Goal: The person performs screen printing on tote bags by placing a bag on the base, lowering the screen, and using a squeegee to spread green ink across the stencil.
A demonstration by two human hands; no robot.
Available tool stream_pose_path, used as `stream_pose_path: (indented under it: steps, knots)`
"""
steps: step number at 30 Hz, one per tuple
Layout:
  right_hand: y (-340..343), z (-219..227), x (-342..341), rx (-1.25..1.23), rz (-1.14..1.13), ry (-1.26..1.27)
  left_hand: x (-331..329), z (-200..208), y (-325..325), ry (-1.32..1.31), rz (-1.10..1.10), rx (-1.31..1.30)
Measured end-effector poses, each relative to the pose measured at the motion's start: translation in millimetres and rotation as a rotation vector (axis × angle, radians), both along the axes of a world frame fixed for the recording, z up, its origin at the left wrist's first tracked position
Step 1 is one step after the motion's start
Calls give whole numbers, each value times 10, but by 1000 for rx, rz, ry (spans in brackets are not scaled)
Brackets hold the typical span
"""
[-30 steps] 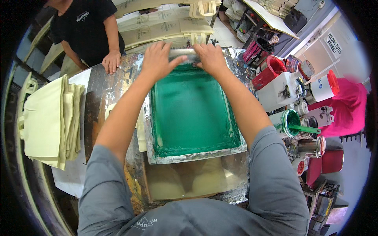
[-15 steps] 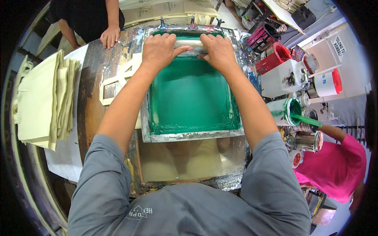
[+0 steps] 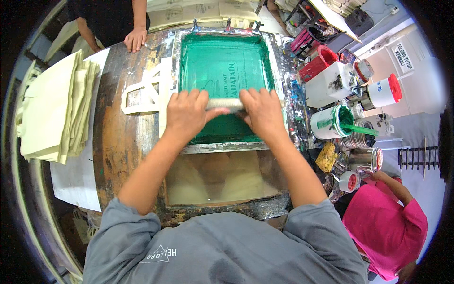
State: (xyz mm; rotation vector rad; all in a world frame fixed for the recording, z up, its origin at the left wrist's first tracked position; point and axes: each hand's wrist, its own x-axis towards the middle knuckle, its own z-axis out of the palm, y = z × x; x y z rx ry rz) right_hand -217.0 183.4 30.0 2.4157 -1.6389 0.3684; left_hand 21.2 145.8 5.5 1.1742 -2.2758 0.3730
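Observation:
A squeegee (image 3: 224, 104) lies crosswise over the near half of a printing screen (image 3: 226, 148) coated with green ink. My left hand (image 3: 187, 110) grips its left part and my right hand (image 3: 261, 112) its right part, thumbs pointing inward along the near side. Beyond the squeegee, the mesh (image 3: 208, 61) shows a darker printed design with lettering. The squeegee's blade is hidden. From under the screen's left side sticks out a pale cloth bag (image 3: 142, 97) with its handles on the table.
A stack of pale bags (image 3: 49, 109) lies at the left. Along the right stand a white tub of green ink (image 3: 326, 122), a red tub (image 3: 319, 64), a white canister (image 3: 328, 85) and a yellow sponge (image 3: 327, 157). One person's hand (image 3: 135, 39) rests on the far table edge; another person in pink (image 3: 385, 222) is at right.
Both my hands have pulled the squeegee from the far end of the screen toward me, uncovering the design behind it. The person in pink has shifted nearer to me.

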Motion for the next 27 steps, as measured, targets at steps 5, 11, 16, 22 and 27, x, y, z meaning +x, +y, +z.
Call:
stream_pose_path:
  steps: [5,11,16,22,27]
  knots:
    - [444,40,116,47,-34,-59,34,73,365,17,-15,-13]
    - [543,70,153,51,-64,14,235,22,557,195,-156,147]
    - [960,-105,220,54,-82,-84,825,-246,1132,327,132,227]
    - [955,-100,229,32,-53,-96,1139,-566,1116,167,226,449]
    - [916,326,202,11,-58,-132,1014,-355,1198,480,184,566]
